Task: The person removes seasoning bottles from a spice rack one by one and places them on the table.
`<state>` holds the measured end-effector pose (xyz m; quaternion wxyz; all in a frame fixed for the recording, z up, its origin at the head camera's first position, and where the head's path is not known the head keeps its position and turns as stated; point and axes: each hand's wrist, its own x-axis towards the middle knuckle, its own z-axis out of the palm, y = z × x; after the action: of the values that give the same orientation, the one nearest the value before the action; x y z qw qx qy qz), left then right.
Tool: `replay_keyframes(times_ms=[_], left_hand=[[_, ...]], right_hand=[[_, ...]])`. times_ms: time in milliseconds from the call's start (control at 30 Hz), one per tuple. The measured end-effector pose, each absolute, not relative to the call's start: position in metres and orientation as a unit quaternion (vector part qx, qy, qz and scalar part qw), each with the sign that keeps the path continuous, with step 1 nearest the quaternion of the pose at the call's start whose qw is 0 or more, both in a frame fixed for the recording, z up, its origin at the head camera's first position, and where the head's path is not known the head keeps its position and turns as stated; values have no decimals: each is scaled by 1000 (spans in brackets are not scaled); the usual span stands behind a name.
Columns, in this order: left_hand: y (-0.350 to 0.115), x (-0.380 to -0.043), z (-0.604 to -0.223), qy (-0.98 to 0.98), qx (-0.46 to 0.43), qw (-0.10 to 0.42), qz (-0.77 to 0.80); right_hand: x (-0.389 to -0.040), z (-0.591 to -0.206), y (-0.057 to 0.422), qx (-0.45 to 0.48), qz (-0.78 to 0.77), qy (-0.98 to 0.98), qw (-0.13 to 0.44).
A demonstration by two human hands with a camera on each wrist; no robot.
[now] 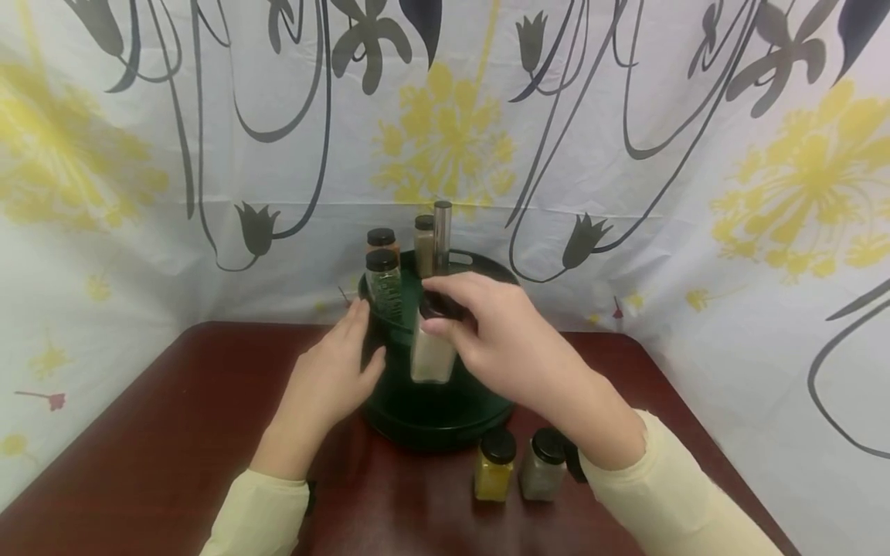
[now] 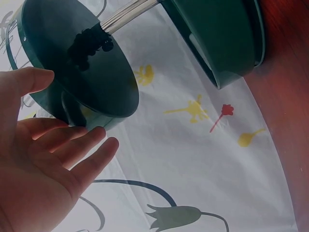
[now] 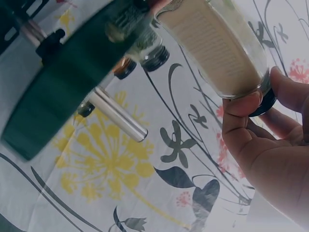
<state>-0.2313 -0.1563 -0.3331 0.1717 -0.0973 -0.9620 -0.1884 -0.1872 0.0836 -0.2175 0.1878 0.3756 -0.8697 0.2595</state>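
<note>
My right hand (image 1: 504,336) pinches the black lid of a glass spice jar (image 1: 433,355) filled with pale beige powder. It holds the jar upright in front of the upper tier of a dark green two-tier rack (image 1: 434,436); the jar shows large in the right wrist view (image 3: 217,53). My left hand (image 1: 330,371) has its fingers extended at the left edge of the upper tier. In the left wrist view its fingertips (image 2: 112,145) are at the tier's rim. On the upper tier stand a jar of green herbs (image 1: 385,287), an orange-brown jar (image 1: 381,238) and a tan jar (image 1: 424,251).
A metal post (image 1: 442,235) rises from the rack's middle. On the dark red table (image 1: 229,401), in front of the rack, stand a jar of yellow powder (image 1: 494,467) and a greyish jar (image 1: 544,467). A patterned curtain (image 1: 278,177) hangs behind and at both sides.
</note>
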Motion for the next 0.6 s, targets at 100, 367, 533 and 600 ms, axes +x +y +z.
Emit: replay_keyframes(times_ms=[100,367,533,600], left_hand=[[-156,-232,-333,-962,-97,171,-187],[-155,-232,-335,-963,-97,174,-182],[-155,-232,-336,-963,-98,178,-178],[-155,-232,-336,-963,-98,179,-177]], right_hand=[[-182,-228,86,382,266,-865,190],[-174,-264,92,392,300,-849,187],[-168,-281,95,397,304,-844,194],[-165,-286,96,390,309,-847,188]])
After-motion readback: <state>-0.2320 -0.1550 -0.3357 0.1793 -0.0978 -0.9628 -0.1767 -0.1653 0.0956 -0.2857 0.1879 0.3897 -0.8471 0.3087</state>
